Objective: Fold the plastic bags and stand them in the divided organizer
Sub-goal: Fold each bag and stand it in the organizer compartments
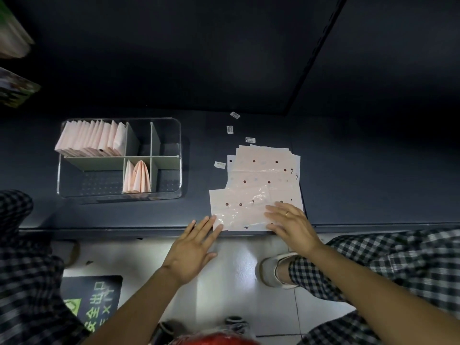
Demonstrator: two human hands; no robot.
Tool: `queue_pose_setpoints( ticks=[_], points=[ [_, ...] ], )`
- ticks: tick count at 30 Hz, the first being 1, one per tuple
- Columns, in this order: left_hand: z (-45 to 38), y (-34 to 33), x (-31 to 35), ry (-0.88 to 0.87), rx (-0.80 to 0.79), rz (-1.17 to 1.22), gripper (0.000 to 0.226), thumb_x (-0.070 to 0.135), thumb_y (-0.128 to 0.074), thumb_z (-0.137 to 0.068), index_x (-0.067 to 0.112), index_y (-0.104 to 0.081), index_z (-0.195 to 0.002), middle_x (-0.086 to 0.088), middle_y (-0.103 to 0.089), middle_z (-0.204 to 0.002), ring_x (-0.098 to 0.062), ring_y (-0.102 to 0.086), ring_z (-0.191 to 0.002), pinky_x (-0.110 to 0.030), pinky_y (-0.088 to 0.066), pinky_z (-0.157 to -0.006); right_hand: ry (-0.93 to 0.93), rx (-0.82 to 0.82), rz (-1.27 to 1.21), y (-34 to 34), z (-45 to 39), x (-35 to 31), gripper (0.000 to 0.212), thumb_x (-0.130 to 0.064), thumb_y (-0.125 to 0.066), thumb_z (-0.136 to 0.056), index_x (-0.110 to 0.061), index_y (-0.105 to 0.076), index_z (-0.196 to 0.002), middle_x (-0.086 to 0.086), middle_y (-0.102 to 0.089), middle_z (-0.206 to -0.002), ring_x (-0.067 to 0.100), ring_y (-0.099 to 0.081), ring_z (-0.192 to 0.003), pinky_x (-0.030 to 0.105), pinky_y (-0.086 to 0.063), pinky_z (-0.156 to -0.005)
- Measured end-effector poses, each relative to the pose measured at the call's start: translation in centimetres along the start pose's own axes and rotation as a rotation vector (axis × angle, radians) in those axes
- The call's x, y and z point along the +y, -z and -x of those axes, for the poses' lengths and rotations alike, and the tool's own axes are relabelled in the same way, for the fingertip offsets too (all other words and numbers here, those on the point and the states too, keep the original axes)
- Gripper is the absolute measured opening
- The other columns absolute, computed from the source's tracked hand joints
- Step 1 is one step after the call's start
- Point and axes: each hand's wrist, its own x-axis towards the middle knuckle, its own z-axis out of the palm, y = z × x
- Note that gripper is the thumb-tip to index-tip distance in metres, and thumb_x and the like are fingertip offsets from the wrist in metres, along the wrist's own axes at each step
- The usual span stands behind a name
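I see my right hand [290, 221] spread flat on the top plastic bag [240, 210] at the near edge of the dark bench [361, 175]. My left hand [193, 245], fingers straight, touches that bag's near left corner. More flat bags [263, 168] lie stacked behind. The clear divided organizer [119, 158] stands well left, with folded bags [92, 139] upright in its far left compartment and a few in the near middle one.

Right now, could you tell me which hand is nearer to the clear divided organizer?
The left hand. It sits at the table edge, below and right of the clear divided organizer; the right hand rests farther right on the pink dotted plastic bag.
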Motion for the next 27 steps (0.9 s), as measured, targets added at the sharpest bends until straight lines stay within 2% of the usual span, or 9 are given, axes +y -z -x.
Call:
queue_pose_setpoints(
  ticks=[2, 6, 12, 15, 17, 20, 22, 24, 27],
  points=[
    [-0.2, 0.0, 0.4, 0.027, 0.024, 0.009, 0.063, 0.045, -0.071, -0.078, 0.016, -0.056, -0.131, -0.009, -0.051, -0.139, -0.024, -0.050, -0.126, -0.045, -0.043, -0.100, 0.027, 0.048, -0.026, 0.1, -0.9, -0.3, 0.029, -0.025, -0.068, -0.085, -0.013, -0.068, -0.111, 0.000, -0.061, -0.125, 0.021, -0.050, -0.121, 0.033, -0.035, -0.103],
    [-0.9, 0.3, 0.9, 0.082, 0.104, 0.055, 0.049, 0.037, -0.076, -0.076, 0.015, -0.066, -0.118, -0.009, -0.060, -0.128, -0.024, -0.059, -0.116, -0.045, -0.046, -0.097, 0.032, -0.023, -0.039, -0.3, -1.6, -0.2, 0.017, -0.020, -0.071, -0.081, -0.012, -0.069, -0.096, 0.001, -0.062, -0.108, 0.021, -0.054, -0.103, 0.033, -0.044, -0.092],
    [-1.9, 0.5, 1.2, 0.116, 0.194, 0.153, 0.024, 0.028, -0.071, -0.081, 0.015, -0.068, -0.102, -0.008, -0.064, -0.113, -0.027, -0.064, -0.100, -0.038, -0.050, -0.090, 0.198, 0.113, 0.095, -0.2, -1.8, -0.6, 0.018, -0.012, -0.088, -0.059, -0.013, -0.074, -0.069, 0.003, -0.070, -0.086, 0.022, -0.067, -0.075, 0.033, -0.056, -0.071],
    [-2.4, 0.8, 1.3, 0.159, 0.193, 0.205, 0.022, 0.028, -0.073, -0.080, 0.015, -0.068, -0.097, -0.007, -0.065, -0.108, -0.026, -0.064, -0.096, -0.035, -0.050, -0.085, 0.193, 0.136, 0.058, 0.1, -1.7, -0.8, 0.014, -0.008, -0.086, -0.063, -0.011, -0.073, -0.068, 0.004, -0.070, -0.083, 0.023, -0.066, -0.072, 0.032, -0.056, -0.070],
    [-2.8, 1.0, 1.3, 0.193, 0.145, 0.254, 0.028, 0.032, -0.070, -0.083, 0.015, -0.066, -0.106, -0.005, -0.061, -0.113, -0.026, -0.060, -0.102, -0.034, -0.046, -0.089, 0.181, 0.085, 0.061, 0.3, -1.9, -0.9, 0.006, -0.009, -0.078, -0.074, -0.008, -0.072, -0.075, 0.005, -0.069, -0.086, 0.025, -0.064, -0.076, 0.032, -0.055, -0.072],
    [-3.6, 0.9, 0.5, 0.227, 0.049, 0.335, 0.049, 0.045, -0.056, -0.090, 0.020, -0.049, -0.132, 0.002, -0.049, -0.127, -0.021, -0.045, -0.116, -0.030, -0.031, -0.099, 0.015, -0.117, -0.062, 1.1, -2.8, -0.9, 0.014, -0.019, -0.054, -0.094, -0.009, -0.064, -0.094, 0.002, -0.065, -0.097, 0.022, -0.057, -0.092, 0.034, -0.047, -0.082],
    [-4.2, 1.1, 0.0, 0.256, 0.056, 0.411, 0.054, 0.042, -0.060, -0.088, 0.020, -0.046, -0.136, 0.001, -0.048, -0.128, -0.021, -0.044, -0.116, -0.029, -0.031, -0.099, -0.118, -0.262, -0.223, 2.2, -3.5, -0.8, 0.013, -0.022, -0.047, -0.097, -0.015, -0.058, -0.096, 0.002, -0.063, -0.094, 0.022, -0.057, -0.090, 0.036, -0.046, -0.081],
    [-4.7, 1.6, -0.3, 0.306, 0.109, 0.490, 0.047, 0.032, -0.065, -0.087, 0.018, -0.054, -0.130, 0.001, -0.054, -0.124, -0.023, -0.047, -0.112, -0.030, -0.036, -0.097, -0.150, -0.335, -0.313, 2.9, -4.1, -0.7, 0.010, -0.022, -0.045, -0.098, -0.020, -0.053, -0.093, 0.005, -0.062, -0.093, 0.023, -0.055, -0.088, 0.034, -0.045, -0.079],
    [-5.3, 2.0, -0.7, 0.391, 0.173, 0.580, 0.021, 0.020, -0.064, -0.088, 0.015, -0.069, -0.108, 0.000, -0.065, -0.107, -0.026, -0.053, -0.099, -0.036, -0.043, -0.087, -0.161, -0.379, -0.391, 3.3, -4.8, -0.6, 0.010, -0.024, -0.047, -0.097, -0.028, -0.051, -0.089, 0.005, -0.061, -0.097, 0.020, -0.055, -0.093, 0.031, -0.044, -0.082]
  ],
)
